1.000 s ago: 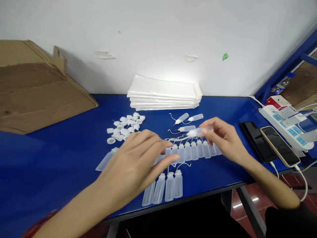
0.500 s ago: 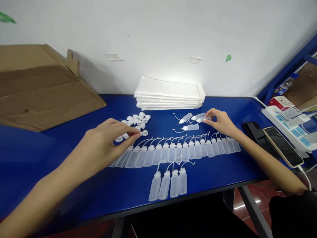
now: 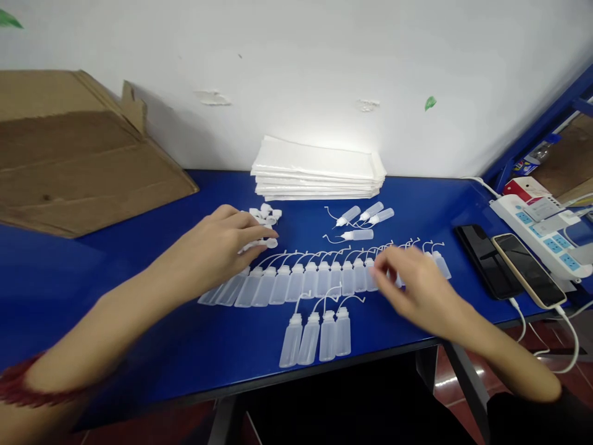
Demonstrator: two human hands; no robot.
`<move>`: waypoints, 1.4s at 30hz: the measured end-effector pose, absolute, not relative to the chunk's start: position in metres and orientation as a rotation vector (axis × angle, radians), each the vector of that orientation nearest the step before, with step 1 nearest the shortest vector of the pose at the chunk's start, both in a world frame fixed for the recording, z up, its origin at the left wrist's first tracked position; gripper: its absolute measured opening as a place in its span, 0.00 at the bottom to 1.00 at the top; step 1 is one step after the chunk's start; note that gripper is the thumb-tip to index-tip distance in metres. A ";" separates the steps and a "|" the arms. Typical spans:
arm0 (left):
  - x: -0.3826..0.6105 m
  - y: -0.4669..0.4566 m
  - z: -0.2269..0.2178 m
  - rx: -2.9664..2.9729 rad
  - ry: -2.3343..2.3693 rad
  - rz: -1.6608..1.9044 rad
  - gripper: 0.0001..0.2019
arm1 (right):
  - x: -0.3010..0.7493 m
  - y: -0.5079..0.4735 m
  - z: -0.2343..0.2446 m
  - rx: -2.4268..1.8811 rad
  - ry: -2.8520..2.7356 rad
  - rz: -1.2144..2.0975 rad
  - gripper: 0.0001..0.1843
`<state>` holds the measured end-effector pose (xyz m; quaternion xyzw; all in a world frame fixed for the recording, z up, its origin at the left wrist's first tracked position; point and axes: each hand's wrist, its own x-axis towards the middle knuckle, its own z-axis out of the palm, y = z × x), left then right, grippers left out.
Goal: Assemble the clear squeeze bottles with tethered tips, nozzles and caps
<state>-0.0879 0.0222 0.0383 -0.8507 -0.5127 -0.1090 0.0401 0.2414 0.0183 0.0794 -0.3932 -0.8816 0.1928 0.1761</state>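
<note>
My left hand reaches over a pile of small white caps and pinches one white cap between thumb and fingers. My right hand hovers, blurred by motion, over the right end of a long row of small translucent bottles lying side by side on the blue table. A short row of bottles lies nearer the front edge. Several capped bottles lie behind the long row, apart from both hands.
A stack of white sheets rests against the wall. Flattened cardboard covers the back left. Two phones and a white power strip lie at the right, with cables hanging over the table's edge.
My right hand has let go of a capped bottle by the capped group and drawn back toward me over the long row. My left hand stays at the caps, holding one.
</note>
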 end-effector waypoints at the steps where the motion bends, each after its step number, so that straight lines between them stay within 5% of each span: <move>1: -0.087 0.025 0.038 -2.614 -1.559 -0.310 0.12 | 0.240 0.006 0.078 -1.045 -2.502 0.702 0.12; 12: -0.079 0.037 0.032 -2.578 -1.483 -0.180 0.14 | 0.232 -0.035 0.058 -1.180 -2.538 0.998 0.11; 22: -0.069 0.039 0.038 -2.557 -1.442 -0.217 0.12 | 0.208 -0.033 0.051 -1.491 -2.710 0.704 0.21; 42: -0.035 0.007 0.065 -2.522 -1.381 -0.458 0.10 | 0.223 -0.035 0.051 -1.538 -2.703 0.755 0.13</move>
